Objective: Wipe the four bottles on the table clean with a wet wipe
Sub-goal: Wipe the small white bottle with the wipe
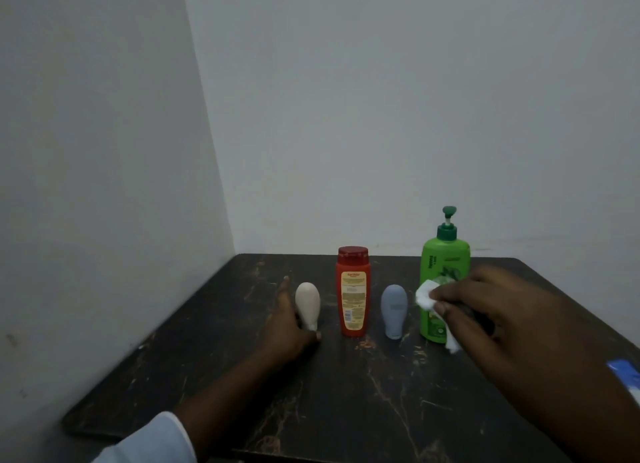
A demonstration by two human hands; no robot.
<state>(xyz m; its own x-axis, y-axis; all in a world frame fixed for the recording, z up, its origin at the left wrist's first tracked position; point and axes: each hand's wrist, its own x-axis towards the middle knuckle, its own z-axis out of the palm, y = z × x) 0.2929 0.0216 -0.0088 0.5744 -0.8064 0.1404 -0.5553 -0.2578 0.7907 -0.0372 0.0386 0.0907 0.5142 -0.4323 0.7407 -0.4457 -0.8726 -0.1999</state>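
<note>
We saw four bottles standing upright in a loose row across the far half of a scuffed dark table pushed into a wall corner. From left to right they were a cream bottle resting on its cap, a taller red bottle, a grey-blue bottle also on its cap, and a green pump bottle, the tallest, set a little farther back.

The left hand, reaching out of a white sleeve, sat against the left side of the cream bottle. We found its thumb curled across the front of the narrow lower end by the cap, with the fingers on the far side, so it held the bottle low down. One finger stretched straight up alongside the body.

The right hand was raised in front of the green pump bottle's lower half, its fingers curled and pinching a white wet wipe. The wipe bunched out past the fingertips toward the grey-blue bottle, and a corner hung down under the hand near the green bottle's base. The wipe overlapped the green bottle's label, but we could not tell whether it touched the plastic.

A blue packet showed at the right edge of the table.
</note>
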